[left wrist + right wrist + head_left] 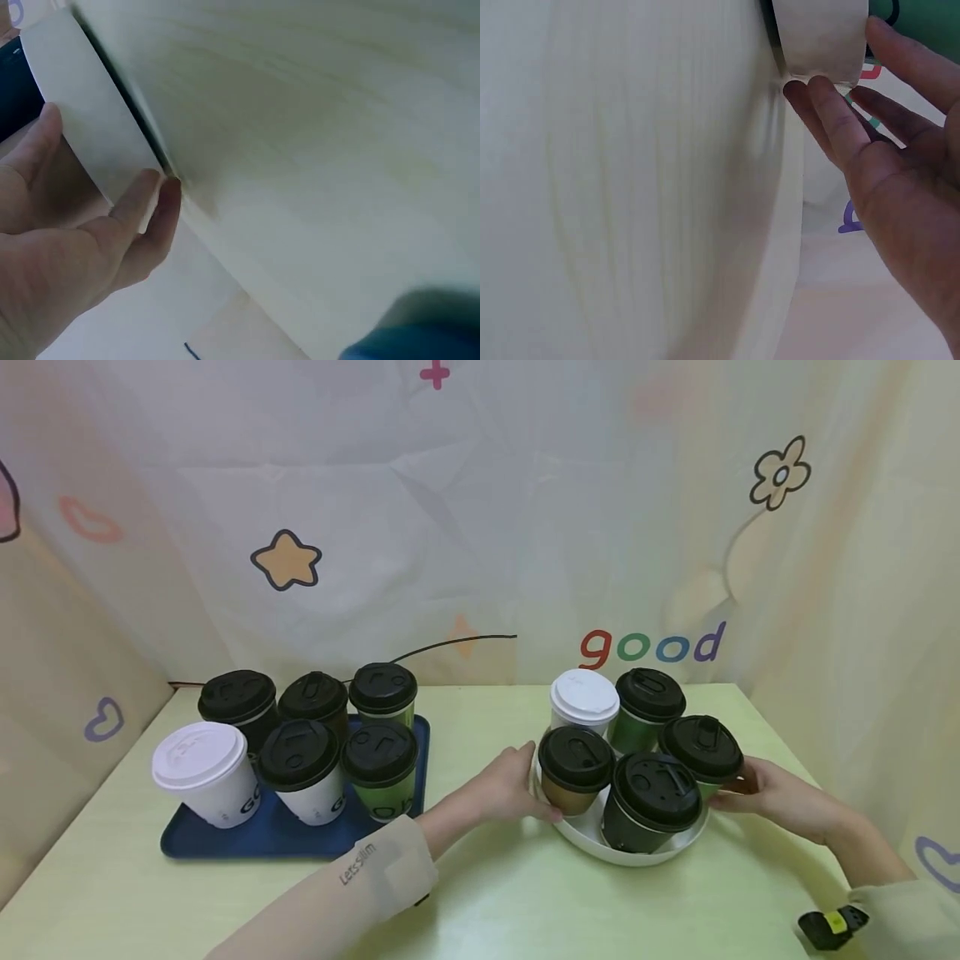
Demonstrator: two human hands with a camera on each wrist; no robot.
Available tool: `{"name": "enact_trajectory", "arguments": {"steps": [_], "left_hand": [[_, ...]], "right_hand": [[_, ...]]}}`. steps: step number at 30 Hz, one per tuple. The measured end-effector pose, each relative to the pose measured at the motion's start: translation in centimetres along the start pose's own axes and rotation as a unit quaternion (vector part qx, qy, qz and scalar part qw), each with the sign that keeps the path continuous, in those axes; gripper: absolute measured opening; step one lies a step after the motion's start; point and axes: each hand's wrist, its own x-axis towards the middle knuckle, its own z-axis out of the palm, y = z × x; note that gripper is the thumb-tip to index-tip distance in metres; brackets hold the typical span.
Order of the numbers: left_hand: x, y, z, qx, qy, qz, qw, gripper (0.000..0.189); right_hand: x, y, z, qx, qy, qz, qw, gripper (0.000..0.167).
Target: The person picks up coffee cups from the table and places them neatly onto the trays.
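A round white plate (630, 858) with a raised wall carries several lidded paper coffee cups. At its left side my left hand (510, 789) grips the wall, thumb over the rim and fingers at the lower edge. My right hand (783, 797) holds the opposite side, its fingertips at the bottom edge of the wall (821, 37). Nearest the left hand stands a brown cup (572, 798); a black cup (633, 827) is at the front. Beside the right hand, a black-lidded green cup (705, 752) stands; behind are a white-lidded cup (585, 700) and another green cup (636, 733).
On the left, a dark blue rectangular tray (225, 845) bears several lidded cups in two rows, including a white-lidded white cup (217, 785). My left forearm passes its front right corner. A printed curtain (480, 527) encloses the pale table (480, 893).
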Motion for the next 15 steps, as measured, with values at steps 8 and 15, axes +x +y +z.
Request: {"name": "enact_trajectory", "arguments": {"steps": [8, 15], "left_hand": [[-1.1, 0.8, -0.6, 0.049, -0.004, -0.013, 0.9987, 0.114], [-3.2, 1.3, -2.1, 0.121, -0.011, 0.005, 0.9926, 0.098]], "right_hand": [[-0.7, -0.7, -0.1, -0.043, 0.038, -0.011, 0.9983, 0.051], [-0.4, -1.9, -1.0, -0.207, 0.100, -0.043, 0.9722, 0.046]]}}
